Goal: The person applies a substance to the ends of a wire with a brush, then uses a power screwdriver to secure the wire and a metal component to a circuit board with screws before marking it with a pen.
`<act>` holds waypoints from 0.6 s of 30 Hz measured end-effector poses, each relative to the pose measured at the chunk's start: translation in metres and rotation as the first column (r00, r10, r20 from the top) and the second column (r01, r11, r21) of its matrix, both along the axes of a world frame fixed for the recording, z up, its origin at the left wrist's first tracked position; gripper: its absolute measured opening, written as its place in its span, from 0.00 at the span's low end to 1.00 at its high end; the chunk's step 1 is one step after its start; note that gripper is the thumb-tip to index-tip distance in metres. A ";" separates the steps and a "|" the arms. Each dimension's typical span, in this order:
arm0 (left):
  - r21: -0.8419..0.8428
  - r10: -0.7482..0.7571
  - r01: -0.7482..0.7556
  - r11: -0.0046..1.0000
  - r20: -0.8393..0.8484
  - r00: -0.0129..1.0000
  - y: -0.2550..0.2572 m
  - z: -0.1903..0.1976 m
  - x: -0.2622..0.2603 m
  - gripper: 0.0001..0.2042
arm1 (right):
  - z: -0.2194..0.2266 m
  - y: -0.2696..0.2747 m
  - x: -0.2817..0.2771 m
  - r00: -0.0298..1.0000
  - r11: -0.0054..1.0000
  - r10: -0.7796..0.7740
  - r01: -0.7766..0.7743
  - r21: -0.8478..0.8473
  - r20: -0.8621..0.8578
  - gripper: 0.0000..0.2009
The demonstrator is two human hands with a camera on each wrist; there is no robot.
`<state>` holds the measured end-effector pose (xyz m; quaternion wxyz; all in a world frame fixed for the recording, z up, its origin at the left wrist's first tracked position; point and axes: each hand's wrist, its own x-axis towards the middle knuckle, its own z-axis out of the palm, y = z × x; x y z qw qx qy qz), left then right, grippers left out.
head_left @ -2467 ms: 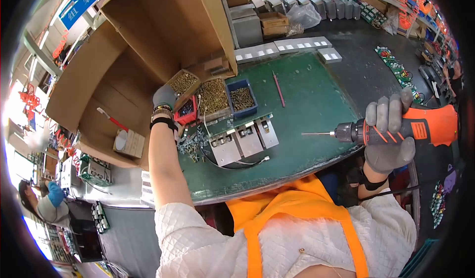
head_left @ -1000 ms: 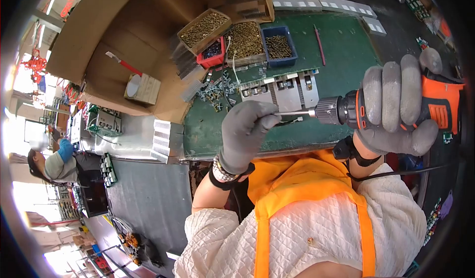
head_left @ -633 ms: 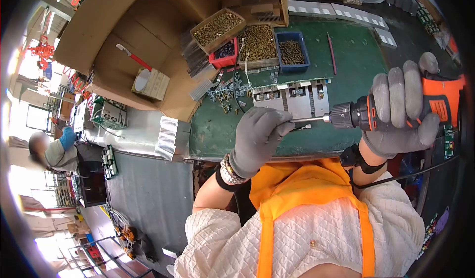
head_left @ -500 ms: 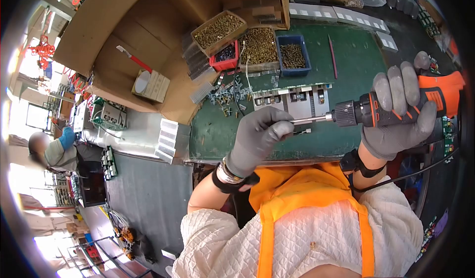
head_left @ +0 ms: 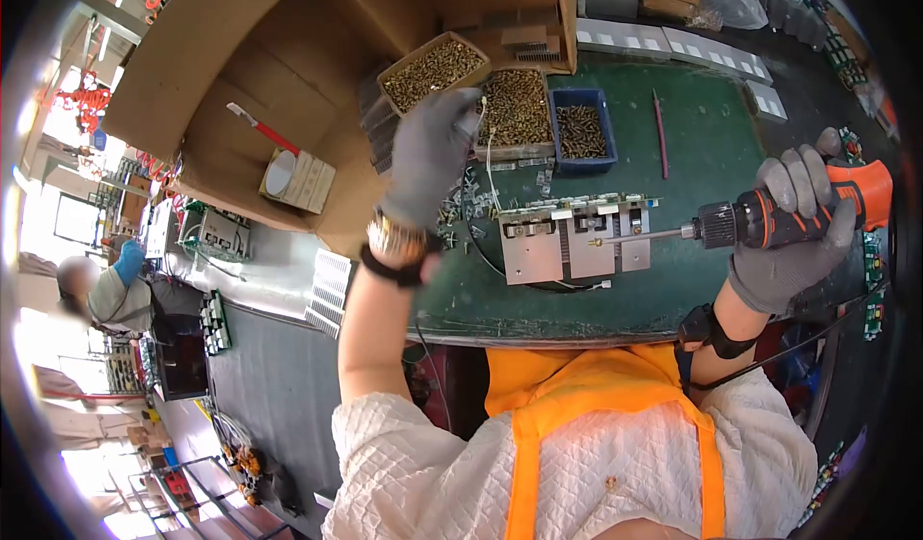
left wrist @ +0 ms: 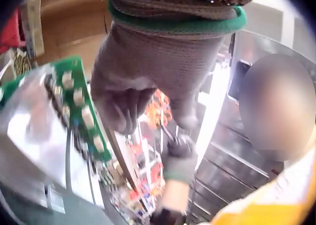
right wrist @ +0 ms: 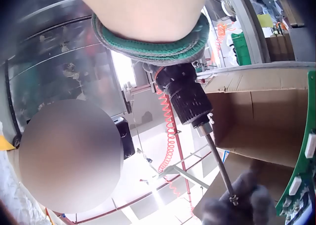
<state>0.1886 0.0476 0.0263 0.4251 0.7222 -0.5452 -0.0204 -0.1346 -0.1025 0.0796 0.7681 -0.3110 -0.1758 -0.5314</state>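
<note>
In the head view, the gloved right hand (head_left: pixel 788 266) grips an orange-and-black power driver (head_left: pixel 862 194), its long bit (head_left: pixel 654 236) pointing left over metal plates (head_left: pixel 534 253) joined to a circuit board (head_left: pixel 577 207). A small brass-coloured screw (right wrist: pixel 233 199) sits at the bit's tip in the right wrist view. The gloved left hand (head_left: pixel 428 160) is over the red bin's place, beside a tilted tray of screws (head_left: pixel 433 74) and a second tray (head_left: pixel 514 107); its fingertips are partly hidden. The left wrist view shows the left hand (left wrist: pixel 148 77) with thumb and fingers apart, nothing visible between them.
A blue bin of screws (head_left: pixel 583 136) and a pink pen (head_left: pixel 661 136) lie on the green mat (head_left: pixel 707 170). Loose small parts and a cable lie left of the plates. A large cardboard box (head_left: pixel 260 78) stands behind left. Another person (head_left: pixel 115 290) is at far left.
The left hand has let go of the bit's end and moved up and left to the screw trays. The driver has shifted slightly down, its bit now uncovered.
</note>
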 end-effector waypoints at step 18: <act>0.700 0.169 -0.573 0.427 0.560 0.811 -0.076 -0.067 0.089 0.14 | -0.007 -0.001 0.000 1.000 1.000 -0.002 0.002 0.002 0.031 0.26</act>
